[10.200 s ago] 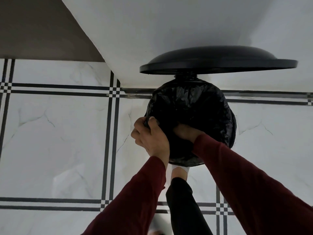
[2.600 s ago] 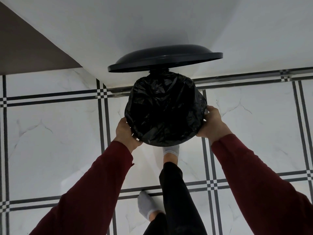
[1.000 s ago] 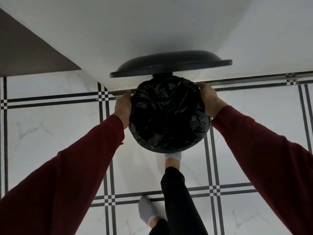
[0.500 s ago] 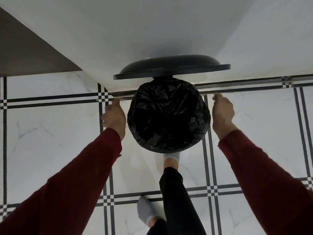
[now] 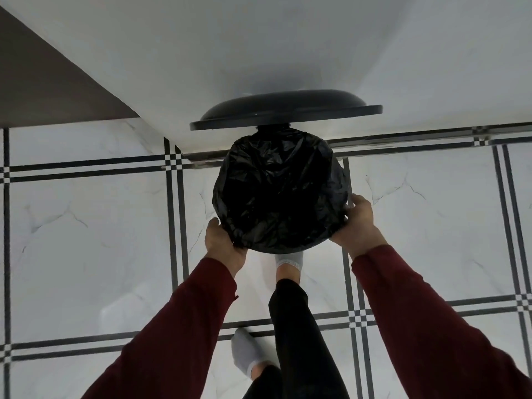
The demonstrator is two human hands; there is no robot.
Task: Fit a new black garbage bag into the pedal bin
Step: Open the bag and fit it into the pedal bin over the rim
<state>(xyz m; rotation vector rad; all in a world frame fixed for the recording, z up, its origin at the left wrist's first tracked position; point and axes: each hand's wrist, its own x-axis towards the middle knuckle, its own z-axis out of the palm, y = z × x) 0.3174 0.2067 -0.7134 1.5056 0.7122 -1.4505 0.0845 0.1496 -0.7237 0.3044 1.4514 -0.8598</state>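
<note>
Nearest the camera, two dark red sleeves (image 5: 178,335) are seen reaching forward and down from the lower corners of the view, the arms held nearly straight and converging on the bin. Between them a leg in black trousers (image 5: 299,335) is stretched forward, its grey-socked foot (image 5: 288,260) placed at the base of the bin, where the pedal itself is hidden under the rim; the other socked foot (image 5: 244,355) is planted on the floor (image 5: 86,254) closer in. The left hand (image 5: 223,246) is set against the near-left edge of the bin, palm turned inward, the fingers (image 5: 214,226) curled onto the black garbage bag (image 5: 279,194) where it is folded over the rim. The right hand (image 5: 355,223) is pressed to the near-right edge in a mirrored pose, wrist bent slightly, thumb lying along the plastic and the fingers wrapped round the side of the bag-covered rim. Both hands are thus closed on the bag's edge, though how tightly cannot be told. The bag is seated in the pedal bin (image 5: 288,249), its wrinkled plastic lining the mouth and covering the rim all round, so that little of the bin's body is shown. Beyond it the round black lid (image 5: 285,113) is held raised, seen almost edge-on, against a white wall (image 5: 259,47). The floor is laid with white marbled tiles crossed by black double lines.
</note>
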